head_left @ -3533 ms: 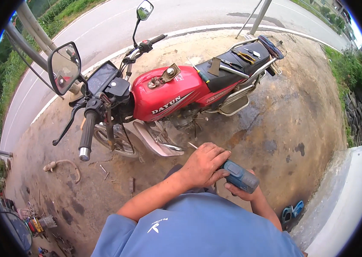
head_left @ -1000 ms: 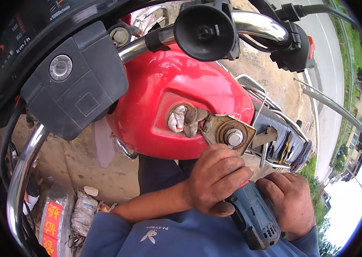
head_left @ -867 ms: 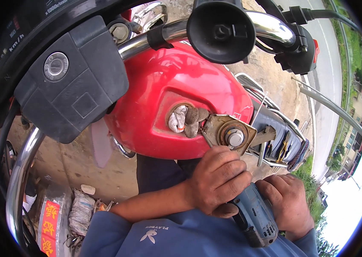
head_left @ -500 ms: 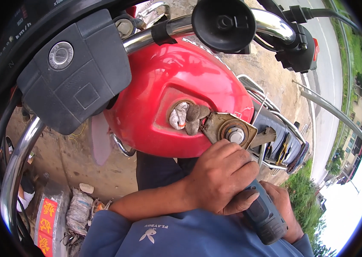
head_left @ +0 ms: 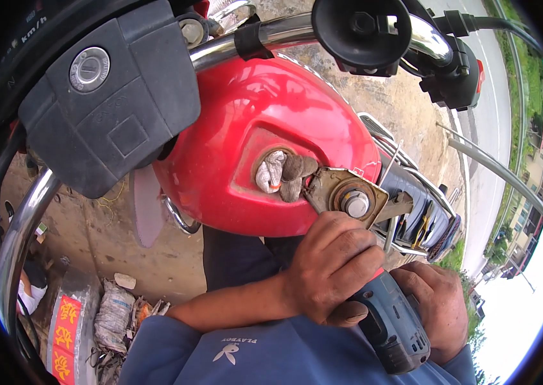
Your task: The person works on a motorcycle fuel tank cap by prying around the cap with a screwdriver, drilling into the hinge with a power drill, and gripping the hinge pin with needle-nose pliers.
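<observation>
My left hand (head_left: 334, 269) is closed round the front end of a blue-grey power tool (head_left: 390, 324), its fingertips mostly hidden. My right hand (head_left: 432, 305) wraps round the same tool on its right side. Just above my left hand, a metal filler cap (head_left: 355, 202) on a rusty hinged plate stands open on the red fuel tank (head_left: 233, 141). Beside it, a bundled pale and grey cloth (head_left: 281, 173) fills the tank opening. My hands are below the cap, at the tank's near side.
Handlebar (head_left: 27, 250), ignition housing (head_left: 111, 102) and black round fitting (head_left: 361, 32) surround the tank. Tools (head_left: 420, 228) lie on the seat. A long object with a red label (head_left: 66, 340) and a sack (head_left: 114, 317) sit lower left, near someone's partly visible limb (head_left: 24, 289). A road runs right.
Since the earliest frame, my view has moved from beside the motorcycle to close over its tank, hands still on the tool. Over the last second, hands and tool have shifted only slightly.
</observation>
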